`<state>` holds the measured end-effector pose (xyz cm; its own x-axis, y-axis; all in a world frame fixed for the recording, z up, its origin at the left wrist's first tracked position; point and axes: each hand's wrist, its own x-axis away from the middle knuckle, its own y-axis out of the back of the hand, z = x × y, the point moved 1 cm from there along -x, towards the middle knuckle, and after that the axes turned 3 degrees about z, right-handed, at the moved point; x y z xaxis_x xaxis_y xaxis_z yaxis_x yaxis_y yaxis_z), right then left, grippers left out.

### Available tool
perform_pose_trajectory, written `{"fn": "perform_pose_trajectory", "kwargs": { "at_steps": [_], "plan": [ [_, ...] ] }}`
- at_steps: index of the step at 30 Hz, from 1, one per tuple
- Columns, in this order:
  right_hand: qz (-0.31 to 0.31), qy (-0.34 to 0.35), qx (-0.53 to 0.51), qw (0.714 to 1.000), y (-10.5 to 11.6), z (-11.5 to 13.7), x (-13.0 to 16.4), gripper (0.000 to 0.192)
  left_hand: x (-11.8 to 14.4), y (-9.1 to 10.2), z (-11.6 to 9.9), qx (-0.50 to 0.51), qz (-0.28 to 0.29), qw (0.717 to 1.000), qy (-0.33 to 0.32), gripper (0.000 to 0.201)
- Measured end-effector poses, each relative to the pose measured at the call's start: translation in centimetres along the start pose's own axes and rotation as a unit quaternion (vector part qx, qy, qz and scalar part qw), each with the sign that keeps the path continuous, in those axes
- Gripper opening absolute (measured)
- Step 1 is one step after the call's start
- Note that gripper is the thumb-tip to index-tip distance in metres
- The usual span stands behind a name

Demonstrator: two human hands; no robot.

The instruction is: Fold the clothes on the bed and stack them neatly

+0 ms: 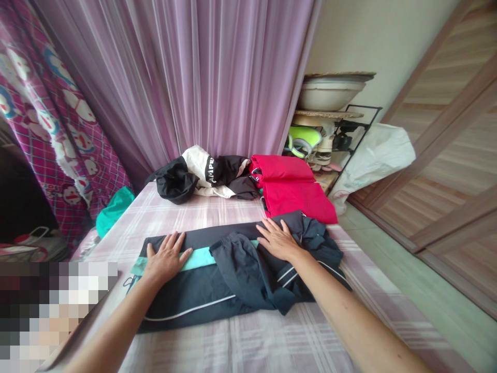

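A dark navy jacket [186,295] with a teal band and white piping lies partly folded on the checked bed cover [194,352]. One sleeve [240,264], with a gathered cuff, is laid across its middle. My left hand [165,259] rests flat on the jacket's left part, fingers spread over the teal band. Flat on the upper right part lies my right hand [277,239], its fingers also apart. Neither hand grips the cloth. To the right of the right hand, the fabric [320,241] is bunched and creased. A thin cord loop [127,281] sticks out at the left edge.
Behind the jacket lie a folded red garment [293,181] and a heap of black-and-white clothing [209,176]. A purple curtain [233,77] hangs beyond. To the right stand a shoe rack [361,124], a white sack [373,160] and wooden doors [446,155]. Teal cloth [114,210] lies left.
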<state>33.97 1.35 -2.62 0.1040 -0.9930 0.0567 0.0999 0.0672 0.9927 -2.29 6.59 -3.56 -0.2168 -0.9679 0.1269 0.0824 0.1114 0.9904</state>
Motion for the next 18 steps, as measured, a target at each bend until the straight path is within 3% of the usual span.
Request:
{"fn": "perform_pose_trajectory", "kwargs": {
  "at_steps": [3, 5, 11, 15, 18],
  "plan": [
    [0.051, -0.008, -0.025, 0.998, -1.1, -0.1, -0.2, 0.06, 0.0, 0.2, -0.1, 0.009, 0.006, 1.0, 0.005, 0.066],
    [0.036, -0.014, -0.067, 0.997, -1.0, -0.8, -0.2, 0.055, 0.0, 0.3, -0.1, 0.016, 0.007, 1.0, 0.005, 0.066],
    [-0.13, -0.019, -0.199, 0.971, 1.0, -5.2, 3.3, 0.044, 0.1, 1.5, -0.6, 0.041, -0.01, 0.999, -0.002, 0.057],
    [-0.2, -0.093, -0.214, 0.952, 0.4, -8.3, 7.3, 0.032, 0.1, 3.8, -4.3, 0.098, -0.055, 0.989, -0.094, 0.049],
    [-0.178, -0.113, -0.232, 0.95, -0.6, -8.7, 9.1, 0.028, -0.2, 5.0, -8.1, 0.141, 0.005, 0.981, -0.135, 0.054]
  ]
}}
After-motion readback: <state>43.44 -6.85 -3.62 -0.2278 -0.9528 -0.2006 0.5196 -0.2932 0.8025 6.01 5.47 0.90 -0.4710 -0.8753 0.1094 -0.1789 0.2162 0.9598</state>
